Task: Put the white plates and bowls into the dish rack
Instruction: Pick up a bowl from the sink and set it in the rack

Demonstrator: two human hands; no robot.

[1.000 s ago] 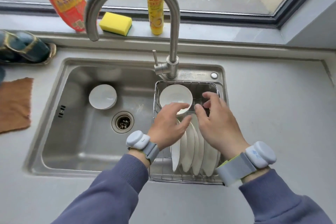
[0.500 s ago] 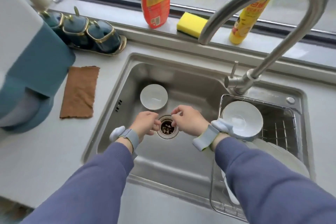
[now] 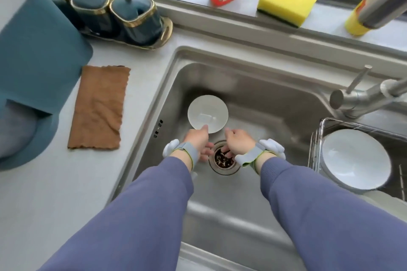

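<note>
One white bowl (image 3: 207,114) left in the sink (image 3: 259,86), at 12 o'clock from the drain (image 3: 224,158). Reach step: left hand (image 3: 196,141) touches its near rim, right hand (image 3: 237,141) just beside; fingers open, empty. Next: grip the rim, lift clear of the sink wall, carry to 3 o'clock into the dish rack (image 3: 317,136). One bowl there already (image 3: 354,158); faucet (image 3: 361,101) overhangs that route.

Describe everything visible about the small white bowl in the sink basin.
The bowl is small, round, plain white and glossy, like ceramic. It sits upright on the steel sink floor, just behind the drain, apparently empty. The left hand reaches its near rim, fingertips at or touching the edge; the right hand is close but apart.
</note>
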